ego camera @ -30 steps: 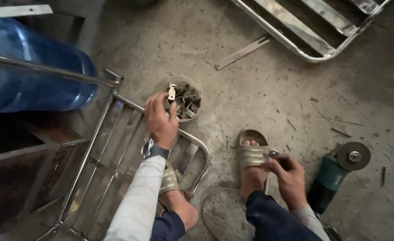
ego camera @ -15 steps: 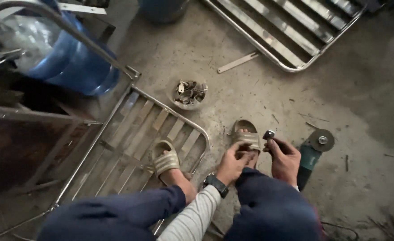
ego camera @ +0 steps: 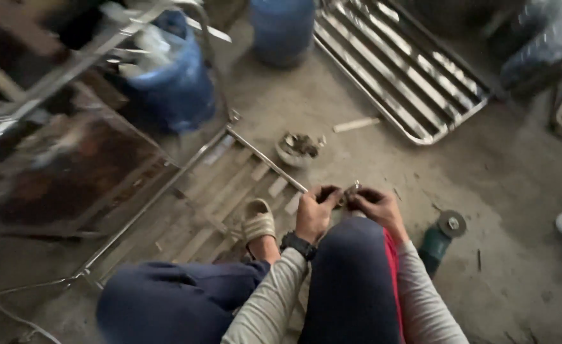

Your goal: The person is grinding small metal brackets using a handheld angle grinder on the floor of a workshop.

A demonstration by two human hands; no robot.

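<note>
Your left hand [ego camera: 314, 213] and right hand [ego camera: 377, 208] meet just above your right knee, fingers curled in toward each other. Between them you pinch a small metal fitting [ego camera: 352, 190], dull grey and knobbly; it is too small and blurred to make out its exact shape. Both hands are closed around it, the left from one side, the right from the other. A dark watch [ego camera: 298, 244] with a thick band sits on your left wrist, below the pale ribbed sleeve.

Your left foot wears a tan strapped sandal [ego camera: 257, 221] and rests on a flat steel frame [ego camera: 230, 191] of shiny tubes and flat slats that lies on the rough, dusty concrete floor [ego camera: 504, 191]. Just beyond the frame's corner sits a small round bowl [ego camera: 297, 148] heaped with loose metal bits, well apart from your hands. A short flat metal strip [ego camera: 355, 124] lies near it.

To your right, just beside your right elbow, a green-bodied angle grinder [ego camera: 442, 234] lies on the floor with its round disc facing up. Farther off, a second slatted steel rack [ego camera: 402, 70] lies flat, polished and curved at its corners. Two blue plastic water jugs [ego camera: 177, 83] stand at the far side, smooth and rounded.
</note>
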